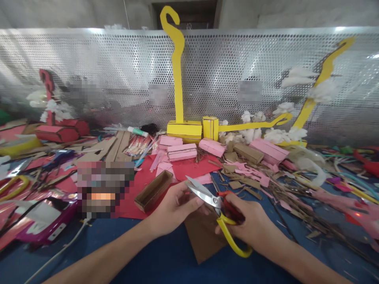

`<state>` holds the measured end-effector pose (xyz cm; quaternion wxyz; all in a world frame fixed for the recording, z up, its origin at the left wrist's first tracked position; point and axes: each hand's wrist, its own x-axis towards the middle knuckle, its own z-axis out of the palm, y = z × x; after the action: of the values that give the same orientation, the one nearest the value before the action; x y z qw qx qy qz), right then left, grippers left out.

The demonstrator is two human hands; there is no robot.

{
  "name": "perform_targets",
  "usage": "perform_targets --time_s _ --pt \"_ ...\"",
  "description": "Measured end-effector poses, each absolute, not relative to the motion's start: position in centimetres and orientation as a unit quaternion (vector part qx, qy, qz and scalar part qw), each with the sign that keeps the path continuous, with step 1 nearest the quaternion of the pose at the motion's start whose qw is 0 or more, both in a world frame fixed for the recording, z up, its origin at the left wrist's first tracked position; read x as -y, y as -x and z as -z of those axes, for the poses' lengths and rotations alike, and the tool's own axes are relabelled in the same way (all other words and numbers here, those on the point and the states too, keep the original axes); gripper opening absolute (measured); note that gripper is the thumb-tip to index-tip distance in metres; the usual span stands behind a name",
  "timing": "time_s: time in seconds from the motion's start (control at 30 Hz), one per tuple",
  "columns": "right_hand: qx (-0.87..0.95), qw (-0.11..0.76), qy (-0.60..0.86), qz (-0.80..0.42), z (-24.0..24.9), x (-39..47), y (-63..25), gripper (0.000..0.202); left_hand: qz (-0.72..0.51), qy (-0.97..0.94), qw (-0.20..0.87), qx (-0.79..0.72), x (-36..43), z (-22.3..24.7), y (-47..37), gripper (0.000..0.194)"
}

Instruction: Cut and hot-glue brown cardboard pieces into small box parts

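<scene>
My right hand (251, 221) is closed around a pair of scissors (214, 200) with a yellow handle loop and silver blades angled up and left. A red-handled part with a dark metal tip shows beside the scissors; its kind is not clear. Close to the blades, my left hand (174, 207) has its thumb and fingers curled together; what they pinch, if anything, is hidden. Below both hands is a flat brown cardboard piece (204, 240), its upper part covered by them. To the left of the blades, an open brown cardboard box (154, 191) lies on red paper (130, 205).
Pink paper-covered blocks (182, 152) and a yellow hook-topped stand (177, 79) stand ahead, before a perforated metal panel (207, 59). Cardboard scraps and twigs (296, 201) lie at right. At left are a purple device (44, 225), a white cable (62, 249) and yellow-handled scissors (17, 185).
</scene>
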<state>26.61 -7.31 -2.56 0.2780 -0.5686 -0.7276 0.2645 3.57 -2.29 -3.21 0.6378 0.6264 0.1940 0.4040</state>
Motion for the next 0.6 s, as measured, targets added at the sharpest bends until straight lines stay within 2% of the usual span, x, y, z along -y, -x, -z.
perform_targets --time_s 0.6 --pt "0.737 0.304 0.548 -0.252 3.34 7.25 -27.22 0.032 -0.418 -0.602 0.650 -0.200 2.22 3.10 -3.80 0.029"
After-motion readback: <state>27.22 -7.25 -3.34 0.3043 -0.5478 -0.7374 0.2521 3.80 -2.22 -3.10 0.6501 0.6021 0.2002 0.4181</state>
